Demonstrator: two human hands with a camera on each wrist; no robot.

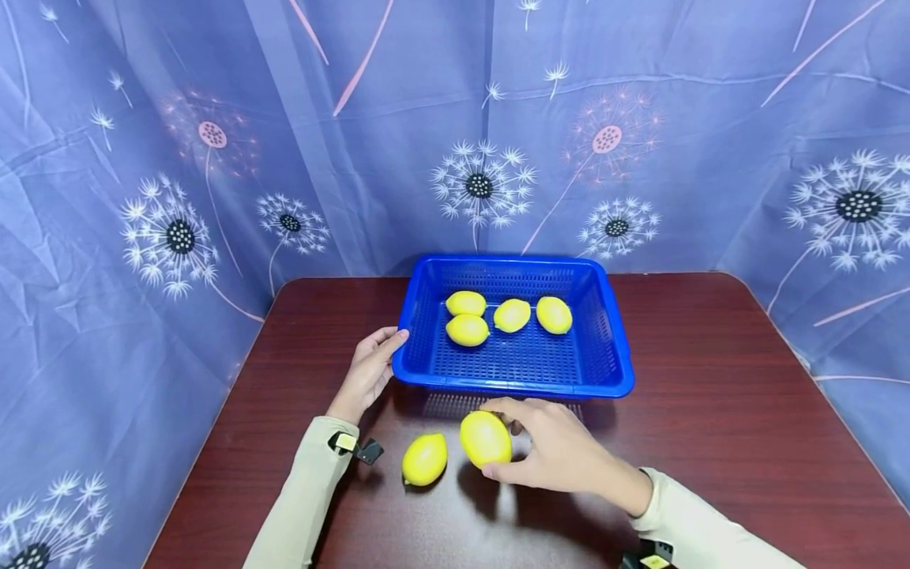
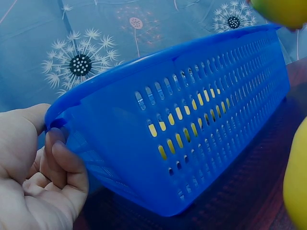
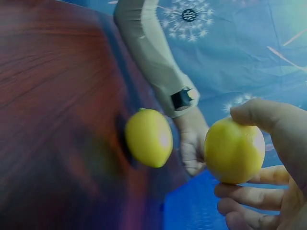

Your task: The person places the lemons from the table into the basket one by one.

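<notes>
A blue plastic basket (image 1: 519,387) with slotted walls holds several yellow lemons (image 1: 467,330). My left hand (image 1: 371,370) grips the basket's left rim, thumb on top and fingers curled beneath, as the left wrist view (image 2: 43,167) shows. Between the thumb and fingers of my right hand (image 1: 558,446) is a lemon (image 1: 486,438), held above the table just in front of the basket. In the right wrist view the held lemon (image 3: 234,150) is pinched at its sides. Another lemon (image 1: 425,459) lies on the table, left of the held one.
The dark red wooden table (image 1: 711,379) reflects light near its front. Behind it and at both sides hangs a blue curtain (image 1: 398,197) with dandelion prints, close to the basket's far edge.
</notes>
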